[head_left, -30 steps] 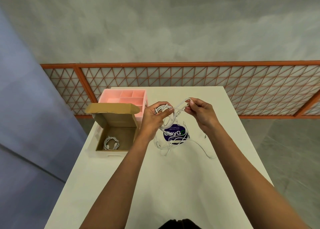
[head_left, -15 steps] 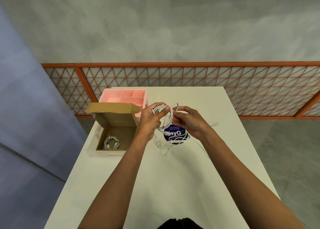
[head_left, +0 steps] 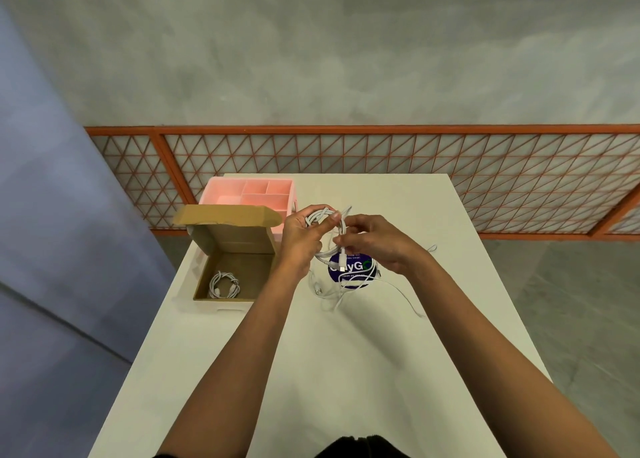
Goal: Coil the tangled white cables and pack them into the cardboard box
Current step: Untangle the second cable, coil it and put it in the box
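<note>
One coiled cable [head_left: 224,284] already down in the cardboard box [head_left: 239,239], near the left edge of the desk [head_left: 311,371]. Raised above the desk, between box and blue sticker [head_left: 349,267], a second cable [head_left: 320,215]: loops gripped in the left hand [head_left: 298,239], thumb pressed over the bundle; free strand pinched near its plug by the right hand [head_left: 377,246], fingers [head_left: 348,241] curled close. Beneath both hands, a loose tangle [head_left: 332,291], partly across the sticker. Probably light, limp and smooth-jacketed, springy enough to unwind if released. Best held across all loops at once, never by a single strand. Best drawn from the tangle near a plug, gently, to avoid tightening knots.
</note>
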Tool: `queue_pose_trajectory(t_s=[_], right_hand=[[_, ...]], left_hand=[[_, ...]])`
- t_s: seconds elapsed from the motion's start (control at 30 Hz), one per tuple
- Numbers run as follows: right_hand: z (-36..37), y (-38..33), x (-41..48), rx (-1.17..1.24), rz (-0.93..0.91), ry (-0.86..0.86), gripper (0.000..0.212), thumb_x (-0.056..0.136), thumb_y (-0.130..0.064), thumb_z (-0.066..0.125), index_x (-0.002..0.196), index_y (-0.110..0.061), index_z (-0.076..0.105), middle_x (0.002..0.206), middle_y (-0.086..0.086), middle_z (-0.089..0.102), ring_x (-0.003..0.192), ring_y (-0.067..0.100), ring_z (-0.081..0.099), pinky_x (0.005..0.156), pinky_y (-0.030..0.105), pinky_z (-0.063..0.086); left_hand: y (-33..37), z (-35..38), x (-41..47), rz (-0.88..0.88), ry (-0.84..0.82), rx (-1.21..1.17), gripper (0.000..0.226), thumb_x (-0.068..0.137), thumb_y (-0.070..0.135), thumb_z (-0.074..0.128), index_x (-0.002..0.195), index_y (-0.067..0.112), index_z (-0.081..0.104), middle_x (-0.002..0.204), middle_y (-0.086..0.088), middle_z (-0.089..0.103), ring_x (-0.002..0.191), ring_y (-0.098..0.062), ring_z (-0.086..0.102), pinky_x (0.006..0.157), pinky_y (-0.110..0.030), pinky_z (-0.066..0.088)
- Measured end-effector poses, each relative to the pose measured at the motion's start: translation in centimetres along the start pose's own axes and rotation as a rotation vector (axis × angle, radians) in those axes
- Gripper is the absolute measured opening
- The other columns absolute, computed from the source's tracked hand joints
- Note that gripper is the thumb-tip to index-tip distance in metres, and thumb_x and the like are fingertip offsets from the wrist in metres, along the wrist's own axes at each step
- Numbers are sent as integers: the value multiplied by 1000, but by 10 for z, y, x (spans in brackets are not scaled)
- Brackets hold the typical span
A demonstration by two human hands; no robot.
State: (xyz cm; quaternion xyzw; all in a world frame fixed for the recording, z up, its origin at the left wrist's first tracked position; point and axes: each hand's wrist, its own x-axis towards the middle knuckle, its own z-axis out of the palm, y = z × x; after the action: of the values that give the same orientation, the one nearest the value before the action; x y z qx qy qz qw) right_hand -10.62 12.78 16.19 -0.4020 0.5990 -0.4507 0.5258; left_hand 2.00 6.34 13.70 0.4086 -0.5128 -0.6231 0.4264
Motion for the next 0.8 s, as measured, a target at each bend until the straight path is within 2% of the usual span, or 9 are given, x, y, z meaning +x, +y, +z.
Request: queue_pose_trajectory(t_s=[0.1,0.2,0.37,0.43,0.5,0.57,0.63,0.7,0.8], right_hand=[[0,-7,-1,-80,56,76,29,76,4,74,97,-3,55,78,7,59,66,17,62,67,22,54],[0,-14,-4,-141,137,-13,17,78,4,72,88,-3,60,75,8,63,66,17,61,63,20,54],[-4,-17,-7,-260,68,-79,19,89,2,60,108,4,65,75,-3,62,65,4,55,59,14,46],[-4,-17,-9,-275,16,-96,23,91,6,55,112,8,63,80,-5,67,58,-3,56,58,10,45],[-5,-18,-12,-332,-19,-112,23,91,7,53,112,8,64,74,-11,67,62,1,54,58,8,44],[-7,-21,-15,-409,-37,-139,23,91,4,54,109,3,68,73,-13,65,73,5,54,62,9,44],[-9,-24,-18,-447,-48,-160,22,91,3,55,106,0,70,82,-8,64,83,8,57,70,12,45],[-12,-25,-20,-450,-69,-160,20,91,1,56,105,-1,70,85,-8,61,85,7,58,72,12,46],[-16,-27,-23,-483,-108,-156,17,91,-5,59,101,-7,72,89,-5,58,89,10,57,73,16,45]], left_hand=[[-6,-4,3,11,20,35,13,79,16,76,88,22,69,65,8,60,47,-4,43,41,-16,28],[-9,-7,6,36,49,33,14,79,12,75,91,15,69,66,7,60,44,0,46,41,-12,33],[-13,-13,9,111,59,84,18,80,8,73,97,5,68,71,2,62,49,2,51,48,-9,39],[-16,-14,9,129,49,100,15,79,7,74,94,6,68,76,-1,66,63,-6,59,61,-17,47],[-19,-14,9,156,60,144,15,78,8,74,92,7,69,81,-4,68,74,-15,61,72,-26,50],[-21,-15,8,179,89,174,15,79,9,74,93,5,69,82,-4,68,74,-14,61,72,-22,49],[-20,-15,8,199,116,204,14,81,11,73,94,7,68,81,0,67,70,-4,61,66,-12,47],[-18,-14,9,224,127,224,14,82,10,72,95,6,67,80,3,66,65,5,61,63,-7,45],[-15,-13,12,239,133,218,15,83,9,71,96,4,66,80,3,65,64,7,60,62,-6,44]])
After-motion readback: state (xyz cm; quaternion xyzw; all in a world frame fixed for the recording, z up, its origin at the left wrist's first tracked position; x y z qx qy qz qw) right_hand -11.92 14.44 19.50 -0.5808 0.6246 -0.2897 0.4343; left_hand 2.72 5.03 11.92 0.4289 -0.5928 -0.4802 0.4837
